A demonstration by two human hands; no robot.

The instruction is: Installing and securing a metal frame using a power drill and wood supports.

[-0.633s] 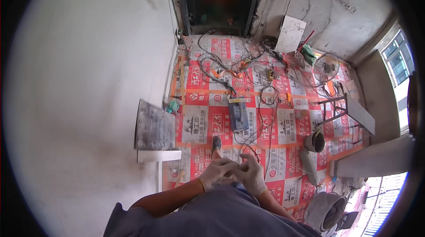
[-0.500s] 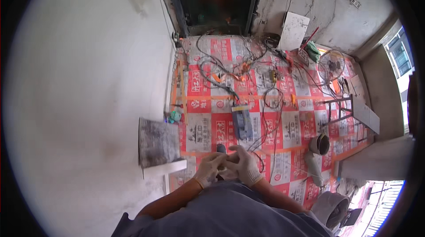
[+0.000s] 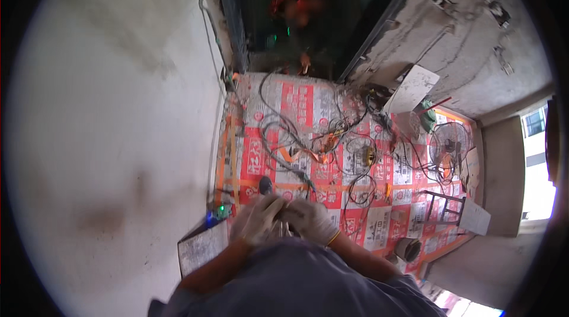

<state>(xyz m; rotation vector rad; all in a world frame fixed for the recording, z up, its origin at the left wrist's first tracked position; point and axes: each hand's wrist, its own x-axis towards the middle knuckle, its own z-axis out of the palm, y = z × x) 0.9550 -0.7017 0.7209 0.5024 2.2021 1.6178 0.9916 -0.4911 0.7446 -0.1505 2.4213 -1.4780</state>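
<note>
White work gloves cover both my hands, held close together in front of my body. My left hand (image 3: 259, 220) has its fingers curled inward against the other glove. My right hand (image 3: 309, 220) is closed as well, fingertips meeting those of the left. Whatever is pinched between them, if anything, is hidden by the gloves and blur. Just beyond the hands a dark shoe (image 3: 265, 185) of mine shows on the red and white floor sheeting (image 3: 252, 154).
Black cables (image 3: 278, 133) lie in loops ahead. A person (image 3: 302, 9) is low in the dark doorway. A floor fan (image 3: 448, 145), a stool (image 3: 450, 210) and a bucket (image 3: 408, 249) stand right. Left are a bare wall (image 3: 130, 139) and a grey board (image 3: 204, 249).
My view has moved forward and turned, bringing the doorway and cables nearer. The grey case on the floor has passed from sight. My hands stay together, fingers more curled.
</note>
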